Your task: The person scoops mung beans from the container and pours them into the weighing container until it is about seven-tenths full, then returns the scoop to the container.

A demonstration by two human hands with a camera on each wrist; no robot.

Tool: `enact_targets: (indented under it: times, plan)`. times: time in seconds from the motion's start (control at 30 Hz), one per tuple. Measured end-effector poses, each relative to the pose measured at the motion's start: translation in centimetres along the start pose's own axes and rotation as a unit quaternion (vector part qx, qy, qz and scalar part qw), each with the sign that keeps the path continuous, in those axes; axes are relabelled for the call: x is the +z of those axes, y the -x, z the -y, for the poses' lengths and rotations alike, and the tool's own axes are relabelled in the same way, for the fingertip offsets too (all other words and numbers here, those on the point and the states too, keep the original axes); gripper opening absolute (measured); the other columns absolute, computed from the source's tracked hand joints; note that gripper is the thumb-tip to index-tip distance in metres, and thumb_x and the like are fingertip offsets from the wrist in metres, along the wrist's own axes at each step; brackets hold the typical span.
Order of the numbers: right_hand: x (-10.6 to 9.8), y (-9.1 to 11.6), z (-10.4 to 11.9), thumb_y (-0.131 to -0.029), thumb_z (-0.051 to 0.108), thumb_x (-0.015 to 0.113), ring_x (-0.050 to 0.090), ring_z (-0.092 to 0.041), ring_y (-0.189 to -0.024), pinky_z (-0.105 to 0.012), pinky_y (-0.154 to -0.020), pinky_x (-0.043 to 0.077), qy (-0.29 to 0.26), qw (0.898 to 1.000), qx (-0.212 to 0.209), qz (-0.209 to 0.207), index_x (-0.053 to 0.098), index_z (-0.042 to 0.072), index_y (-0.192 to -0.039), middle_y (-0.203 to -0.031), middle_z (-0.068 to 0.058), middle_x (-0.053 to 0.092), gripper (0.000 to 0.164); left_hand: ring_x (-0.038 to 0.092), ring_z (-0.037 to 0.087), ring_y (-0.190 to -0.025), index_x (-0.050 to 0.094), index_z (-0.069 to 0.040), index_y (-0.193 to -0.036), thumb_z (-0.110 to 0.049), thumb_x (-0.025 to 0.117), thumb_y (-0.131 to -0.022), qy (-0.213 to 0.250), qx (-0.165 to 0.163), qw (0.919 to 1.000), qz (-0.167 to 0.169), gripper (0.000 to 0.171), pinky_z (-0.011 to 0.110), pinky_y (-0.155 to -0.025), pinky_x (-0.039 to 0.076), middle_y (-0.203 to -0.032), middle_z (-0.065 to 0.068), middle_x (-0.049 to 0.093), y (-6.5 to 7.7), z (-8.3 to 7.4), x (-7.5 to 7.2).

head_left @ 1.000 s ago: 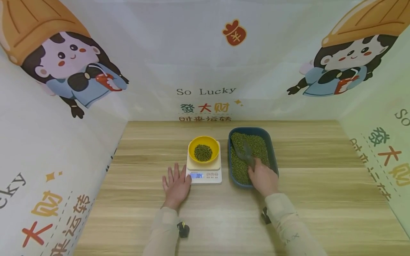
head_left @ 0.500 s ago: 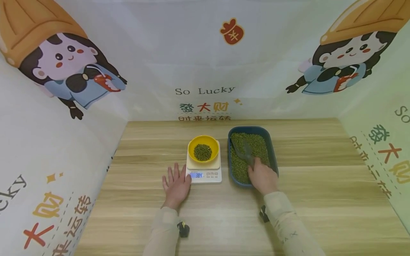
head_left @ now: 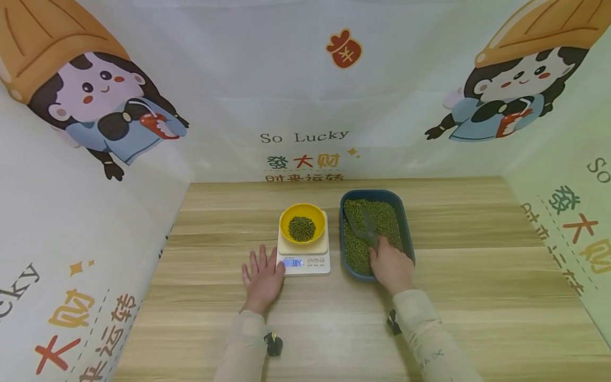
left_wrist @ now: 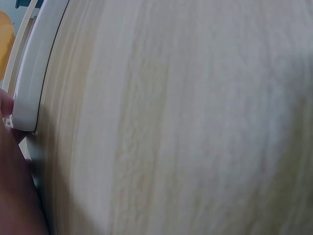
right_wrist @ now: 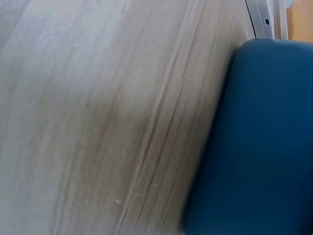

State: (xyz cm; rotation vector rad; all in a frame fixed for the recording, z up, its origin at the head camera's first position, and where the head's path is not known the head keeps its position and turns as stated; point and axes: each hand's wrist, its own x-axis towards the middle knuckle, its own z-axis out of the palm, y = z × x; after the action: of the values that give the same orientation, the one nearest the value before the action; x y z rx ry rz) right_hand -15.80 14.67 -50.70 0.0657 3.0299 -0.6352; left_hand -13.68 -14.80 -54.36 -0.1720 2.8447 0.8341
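My right hand grips the handle of a dark grey scoop, whose blade lies on the green mung beans filling a dark blue tub. Left of the tub stands a white kitchen scale, its lit display reading about 384, with any decimal point too small to make out. A yellow bowl with a small heap of the same beans sits on the scale. Fingers spread, my left hand rests on the table, its thumb at the scale's left front corner. In the left wrist view the scale's side shows beside that hand.
Everything stands on a wood-grain table. White printed sheets with cartoon figures and lettering enclose it at the back and both sides. The right wrist view is largely the tub's outer wall and bare tabletop.
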Motion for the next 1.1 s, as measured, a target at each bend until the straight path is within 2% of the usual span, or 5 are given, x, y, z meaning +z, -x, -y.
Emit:
enact_targets:
  times: [0.47,0.77,1.1]
  plan:
    - [0.08,-0.2,0.05,-0.098,0.032,0.046,0.063,-0.033,-0.069,-0.048,-0.055,0.051,-0.005,1.0,0.008,0.004,0.046,-0.001,-0.131,-0.089,-0.019,0.069,0.046,-0.013,0.036,-0.14,0.025,-0.012,-0.151,-0.038,0.024,-0.102,-0.001,0.006,0.9999,-0.008,0.055,0.062,-0.109,-0.011,-0.158,0.013,0.0,-0.24,0.22,-0.02]
    - [0.35,0.01,-0.08,-0.097,0.031,0.047,0.063,-0.033,-0.066,-0.048,-0.053,0.051,-0.012,1.0,0.005,-0.015,0.047,0.0,-0.13,-0.086,-0.018,0.069,0.045,-0.015,0.035,-0.14,0.023,-0.013,-0.151,-0.04,0.021,-0.102,-0.001,-0.003,1.0,-0.002,0.056,0.061,-0.109,-0.012,-0.159,0.012,-0.003,-0.14,0.34,0.33]
    - [0.09,0.04,0.04,-0.097,0.031,0.048,0.063,-0.031,-0.062,-0.047,-0.05,0.05,-0.013,1.0,0.006,-0.021,0.049,0.0,-0.129,-0.084,-0.016,0.069,0.044,-0.012,0.036,-0.14,0.025,-0.013,-0.151,-0.038,0.022,-0.102,-0.003,0.002,0.9999,-0.012,0.055,0.061,-0.109,-0.01,-0.159,0.013,0.0,-0.11,0.13,0.21]
